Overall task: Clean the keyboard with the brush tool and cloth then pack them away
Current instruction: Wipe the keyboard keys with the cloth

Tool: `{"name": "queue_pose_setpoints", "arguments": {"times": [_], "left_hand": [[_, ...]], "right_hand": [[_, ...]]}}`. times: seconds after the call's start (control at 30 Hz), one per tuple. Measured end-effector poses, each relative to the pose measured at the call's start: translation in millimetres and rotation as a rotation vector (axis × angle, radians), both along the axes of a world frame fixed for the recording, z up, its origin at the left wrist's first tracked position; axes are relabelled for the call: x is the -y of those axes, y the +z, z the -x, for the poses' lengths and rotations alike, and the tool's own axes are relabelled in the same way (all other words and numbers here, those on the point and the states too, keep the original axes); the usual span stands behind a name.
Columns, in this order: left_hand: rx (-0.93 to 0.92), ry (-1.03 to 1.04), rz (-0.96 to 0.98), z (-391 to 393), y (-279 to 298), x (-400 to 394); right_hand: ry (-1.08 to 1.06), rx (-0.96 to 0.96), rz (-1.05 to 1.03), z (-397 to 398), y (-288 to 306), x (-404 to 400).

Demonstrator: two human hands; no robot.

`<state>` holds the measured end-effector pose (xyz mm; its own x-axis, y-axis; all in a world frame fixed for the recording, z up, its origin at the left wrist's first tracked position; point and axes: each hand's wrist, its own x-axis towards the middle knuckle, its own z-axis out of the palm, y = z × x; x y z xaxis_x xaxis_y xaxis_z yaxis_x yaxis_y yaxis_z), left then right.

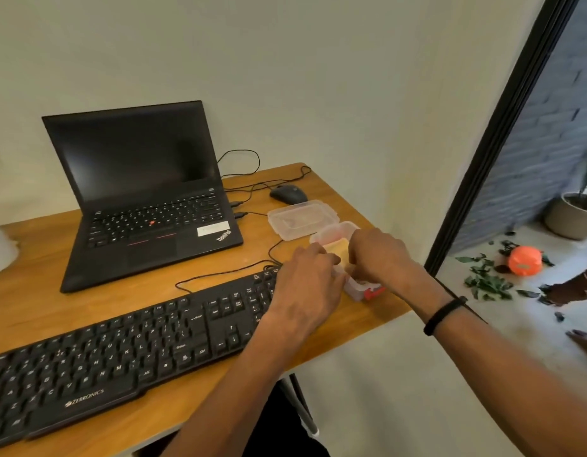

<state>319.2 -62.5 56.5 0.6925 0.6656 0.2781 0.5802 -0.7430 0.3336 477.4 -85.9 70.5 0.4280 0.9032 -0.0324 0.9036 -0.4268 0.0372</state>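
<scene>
The yellow cloth [338, 249] sits in the clear container [331, 233] at the desk's [193, 410] right edge, both hands on it: left hand [307, 285] curled against the container's side, right hand [377, 255] pinching something by the cloth, exactly what cannot be told. The container could slip off that edge if nudged. The keyboard [114, 351] lies with its long axis along the front edge, its far end rising toward the container; the lid [300, 219] waits behind.

"ZEBRONICS" on the black keyboard [120, 357]; "ThinkPad" on the laptop [147, 199] palm rest.
</scene>
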Motion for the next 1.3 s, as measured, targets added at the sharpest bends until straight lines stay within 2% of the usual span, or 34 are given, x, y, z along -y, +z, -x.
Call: {"name": "queue_pose_setpoints", "arguments": {"times": [0.1, 0.17, 0.3, 0.37, 0.43, 0.47, 0.53, 0.6, 0.67, 0.7, 0.77, 0.87, 0.93, 1.03, 1.07, 1.13, 1.2, 1.23, 1.3], "left_hand": [[0.017, -0.011, 0.01, 0.0, -1.1, 0.9], [0.036, -0.021, 0.018, 0.6, -1.5, 1.3], [0.203, -0.006, 0.151, 11.9, 0.9, -2.6], [0.318, 0.027, 0.215, 19.7, 6.4, -7.2], [0.432, 0.06, 0.295, 30.4, 14.2, -12.1], [0.475, 0.079, 0.351, 35.6, 17.3, -15.6], [0.585, 0.122, 0.52, 46.4, 20.3, -21.6], [0.765, 0.161, 0.797, 60.2, 22.2, -24.3], [0.972, 0.166, 1.093, 77.0, 27.4, -24.7], [1.039, 0.157, 1.167, 87.9, 27.6, -25.9], [1.054, 0.16, 1.159, 108.5, 23.3, -27.0], [0.977, 0.244, 0.986, 131.6, 14.0, -27.5], [0.912, 0.266, 0.884, 141.5, 11.9, -28.1], [0.765, 0.326, 0.556, 155.5, 6.3, -24.2], [0.724, 0.357, 0.386, 162.9, 2.6, -20.3], [0.603, 0.342, 0.089, 181.2, -10.1, -9.0], [0.424, 0.26, -0.046, 197.5, -30.2, 1.1], [0.335, 0.224, -0.088, 204.2, -42.1, 3.6], [0.217, 0.186, -0.143, 213.1, -59.1, 6.1]], "right_hand": [[0.012, 0.017, -0.044, 0.1, -2.5, 0.2], [-0.046, -0.049, -0.121, 1.4, 1.6, 4.5], [-0.115, -0.168, -0.412, 0.6, 23.3, 12.2], [-0.107, -0.307, -0.547, 1.8, 39.7, 17.3], [-0.068, -0.549, -0.657, 9.4, 56.7, 21.0], [-0.054, -0.735, -0.704, 16.1, 65.0, 21.7], [-0.075, -1.233, -0.729, 32.3, 75.8, 22.8], [-0.096, -1.657, -0.629, 48.2, 73.9, 21.5], [-0.082, -1.905, -0.493, 64.0, 64.3, 21.0], [-0.071, -1.997, -0.426, 72.5, 57.3, 21.7], [-0.064, -2.163, -0.308, 88.5, 41.5, 23.0], [-0.131, -2.364, -0.199, 114.0, 23.2, 22.9], [-0.201, -2.24, -0.185, 130.1, 20.8, 17.6], [-0.2, -1.821, -0.3, 140.1, 27.3, 3.9], [-0.177, -1.63, -0.396, 137.7, 29.6, -1.0], [-0.054, -1.062, -0.614, 127.3, 32.7, -11.0], [0.152, -0.567, -0.742, 118.6, 28.2, -20.2], [0.236, -0.434, -0.758, 117.7, 24.0, -25.2], [0.346, -0.295, -0.69, 119.7, 8.3, -34.8]]}}
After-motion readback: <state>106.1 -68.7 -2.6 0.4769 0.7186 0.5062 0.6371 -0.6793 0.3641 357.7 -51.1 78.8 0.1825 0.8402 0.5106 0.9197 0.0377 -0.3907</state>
